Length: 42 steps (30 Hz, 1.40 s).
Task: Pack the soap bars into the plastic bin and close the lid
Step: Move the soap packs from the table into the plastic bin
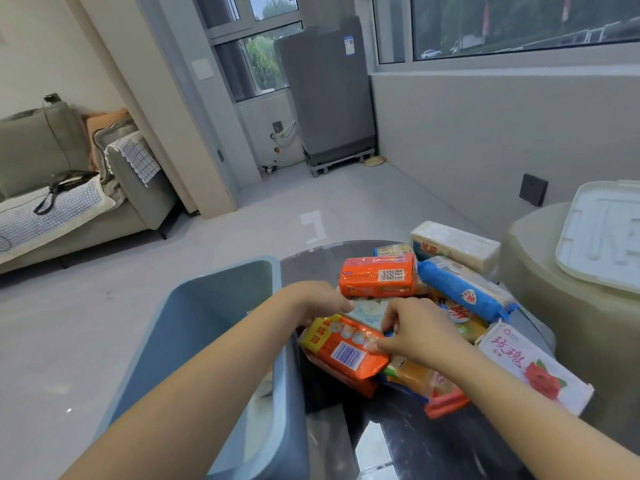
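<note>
Both forearms reach in from the bottom edge. Left hand [313, 303] curls over the far end of an orange soap pack [346, 351], fingers bent around it; right hand [415, 332] pinches the same pack's near top edge, fingertips [375, 345] pressed on the wrapper. Pack sits at the left rim of the soap pile [446, 306] on a dark glass table [398, 438], just beside the blue bin [214, 323], which stands open on the floor left of the table. Bin looks nearly empty; its bottom is mostly hidden by the left arm, maybe one pale item low inside, can't tell. Pile holds another orange pack [377, 275], a blue roll-shaped pack [464, 292], a white rose-print bar [535, 368], a white block [457, 245]. White lid [602, 230] rests on a beige stool right, well apart from the bin. Judged progress: early; almost all bars left, lid not on.
</note>
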Motion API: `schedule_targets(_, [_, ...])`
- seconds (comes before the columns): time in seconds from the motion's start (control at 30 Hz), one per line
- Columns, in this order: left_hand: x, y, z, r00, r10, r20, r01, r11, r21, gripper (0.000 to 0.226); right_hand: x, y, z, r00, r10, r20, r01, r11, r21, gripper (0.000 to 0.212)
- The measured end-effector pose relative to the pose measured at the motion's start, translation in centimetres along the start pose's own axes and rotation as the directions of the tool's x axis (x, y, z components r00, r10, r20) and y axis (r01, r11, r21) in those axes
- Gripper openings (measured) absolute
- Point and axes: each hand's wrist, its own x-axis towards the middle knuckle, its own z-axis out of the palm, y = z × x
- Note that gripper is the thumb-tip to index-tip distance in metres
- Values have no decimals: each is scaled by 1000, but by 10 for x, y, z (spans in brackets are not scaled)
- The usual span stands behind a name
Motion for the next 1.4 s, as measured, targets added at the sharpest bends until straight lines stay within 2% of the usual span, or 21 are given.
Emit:
schedule_targets(0.13, [-5, 2, -1, 1000, -6, -7, 7, 995, 100, 46, -2, -5, -4, 1000, 14, 23, -10, 983, -184, 43])
schedule_targets(0.3, [-11, 4, 0, 1000, -18, -9, 19, 991, 131, 47, -2, -10, 0, 999, 8, 46, 2, 976, -216, 44])
schedule_targets(0.4, [-16, 5, -1, 1000, -7, -15, 9, 990, 139, 51, -3, -11, 2, 998, 36, 60, -29, 994, -102, 38])
schedule_targets(0.47, [-19, 4, -2, 1000, 15, -15, -13, 992, 125, 53, -5, -9, 0, 994, 47, 98, -54, 996, 73, 33])
schedule_targets(0.53, [-20, 4, -3, 999, 31, -15, -29, 994, 103, 53, -6, -7, -3, 990, 41, 136, -74, 967, 242, 28])
schedule_targets(0.63, [-24, 4, -5, 999, 45, -26, -43, 994, 100, 54, -8, -7, -9, 988, 26, 151, -86, 911, 403, 27])
schedule_targets(0.73, [-32, 6, -13, 995, 81, -52, -75, 993, 94, 58, -9, -7, -14, 985, 43, 166, -130, 822, 554, 26])
schedule_targets(0.8, [-40, 8, -21, 988, 130, -85, -124, 990, 71, 60, -9, -7, -19, 984, 71, 162, -162, 723, 671, 22])
schedule_targets(0.9, [-52, 8, -34, 968, 195, -155, -198, 980, -9, 64, -9, -7, -34, 978, 99, 182, -207, 484, 850, 14])
schedule_targets(0.97, [-57, 6, -38, 953, 227, -202, -254, 960, -118, 57, -10, -6, -47, 975, 99, 199, -221, 346, 912, 14])
schedule_targets(1.03, [-60, 3, -38, 933, 244, -265, -320, 899, -299, 46, -12, -3, -59, 979, 94, 183, -200, 228, 953, 16])
schedule_targets(1.13, [-65, -2, -32, 937, 199, -286, -342, 682, -647, 37, -19, -7, -67, 984, 87, 154, -161, 71, 984, 15])
schedule_targets(1.2, [-69, -4, -26, 942, 168, -291, -335, 528, -780, 35, -23, -15, -67, 987, 100, 127, -128, -3, 992, 13])
schedule_targets(1.23, [-72, -5, -23, 939, 152, -309, -343, 485, -804, 35, -25, -20, -66, 988, 107, 109, -107, -24, 994, 14])
schedule_targets(1.27, [-74, -6, -21, 933, 136, -333, -357, 469, -808, 35, -28, -25, -64, 990, 113, 90, -87, -28, 996, 15])
schedule_targets(1.4, [-87, -18, -16, 913, 94, -396, -383, 531, -756, 36, -37, -46, -56, 993, 120, -6, 7, -7, 1000, 16])
